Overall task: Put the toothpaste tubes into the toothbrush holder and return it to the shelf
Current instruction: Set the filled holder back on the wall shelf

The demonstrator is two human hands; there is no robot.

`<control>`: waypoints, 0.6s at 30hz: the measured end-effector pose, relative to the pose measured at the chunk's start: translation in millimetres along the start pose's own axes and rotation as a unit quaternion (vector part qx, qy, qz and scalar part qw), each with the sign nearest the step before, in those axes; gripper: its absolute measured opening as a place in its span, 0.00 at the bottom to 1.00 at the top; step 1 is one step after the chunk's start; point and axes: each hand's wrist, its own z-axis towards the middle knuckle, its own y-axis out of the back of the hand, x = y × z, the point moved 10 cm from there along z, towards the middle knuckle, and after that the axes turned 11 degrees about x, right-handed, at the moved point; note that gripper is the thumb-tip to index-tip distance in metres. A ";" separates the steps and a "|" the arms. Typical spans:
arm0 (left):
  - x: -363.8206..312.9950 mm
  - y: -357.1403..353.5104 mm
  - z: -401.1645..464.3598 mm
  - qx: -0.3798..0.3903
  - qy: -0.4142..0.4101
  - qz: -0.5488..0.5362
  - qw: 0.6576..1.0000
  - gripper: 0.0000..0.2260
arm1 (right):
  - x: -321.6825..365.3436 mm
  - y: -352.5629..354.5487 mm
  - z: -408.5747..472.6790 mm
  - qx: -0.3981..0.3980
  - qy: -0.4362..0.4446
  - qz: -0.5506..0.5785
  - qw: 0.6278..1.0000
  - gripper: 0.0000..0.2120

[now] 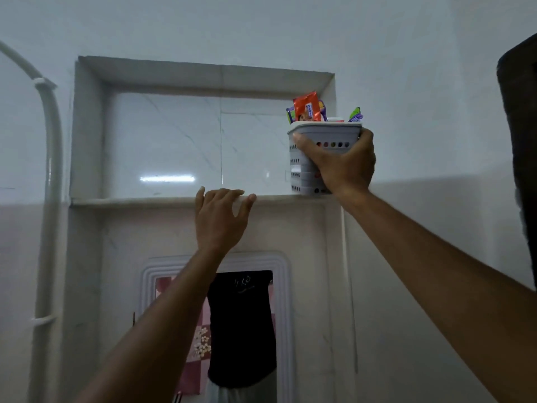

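R hand (338, 162) fingers clamp the toothbrush holder (302, 170) upright w/ base at the shelf (130, 200) lip to seat it; L hand (219, 219) fingers spread, empty, tips on the edge to steady.

Dim, flat indoor light with a cool grey-blue cast; forearms and the dark object at the right edge (520, 170) go nearly black. One glare streak, a tube-light reflection (167, 178), sits on the glossy marble back of the wall niche (174, 146). Slightly soft overall, wide-angle bending shows in the curved white pipe (49, 170) at the left edge.
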 end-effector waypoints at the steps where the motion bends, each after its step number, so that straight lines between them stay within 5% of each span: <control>1: 0.6 0.3 0.4 -0.006 -0.001 -0.001 1.000 0.24 | -0.9 -5.0 4.4 -0.006 0.001 -0.001 1.000 0.56; 10: 1.2 -2.5 1.0 -0.012 -0.007 0.007 1.000 0.23 | -52.9 -76.2 18.0 0.099 -0.028 -0.067 0.992 0.61; 18: 0.1 -3.2 0.6 -0.031 -0.014 0.017 0.999 0.22 | -79.7 -109.2 0.3 0.221 -0.015 -0.241 0.945 0.64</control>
